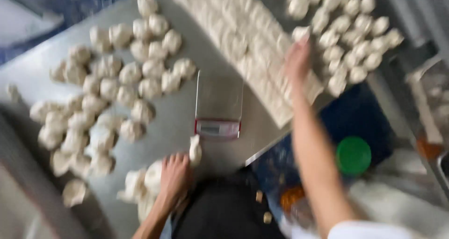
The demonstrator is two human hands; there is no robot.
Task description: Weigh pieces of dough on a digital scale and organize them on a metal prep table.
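While the view is motion-blurred, we see the left hand (174,176) resting on the steel table (187,117), fingers closed on a dough lump (195,150) just below the small scale (218,103). Our right hand (298,61) reaches to the long dough slab (248,37), touching a dough piece (300,33); its grip we cannot tell.

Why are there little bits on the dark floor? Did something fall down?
Yes, it seems so. A few small pale crumbs lie below the metal table, beside the left hand. The picture is too blurry to tell what they are.
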